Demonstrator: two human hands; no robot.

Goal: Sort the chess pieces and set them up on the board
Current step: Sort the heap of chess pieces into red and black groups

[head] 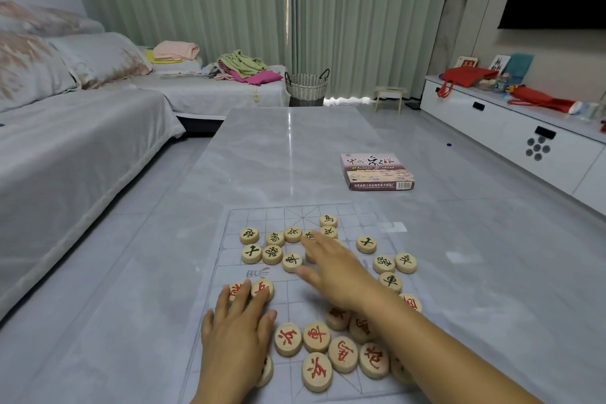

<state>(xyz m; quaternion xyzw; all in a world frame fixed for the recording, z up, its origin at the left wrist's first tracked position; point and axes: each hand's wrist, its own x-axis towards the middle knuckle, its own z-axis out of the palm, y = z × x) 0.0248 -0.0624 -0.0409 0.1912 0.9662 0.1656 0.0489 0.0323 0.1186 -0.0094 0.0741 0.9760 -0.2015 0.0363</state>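
Left hand (237,328) lower centre of frame, fingers straight and together, pressing red-lettered pieces (264,285), right hand (334,269) mid-frame, fingers spread flat over black-lettered pieces (272,254), all on clear board (295,292), game box (377,172) right of centre on table (278,147)

We see the board (278,216) at the bench's (278,147) near edge — pieces (316,336) scattered on it — and the box (377,172) behind it, toward the right edge.
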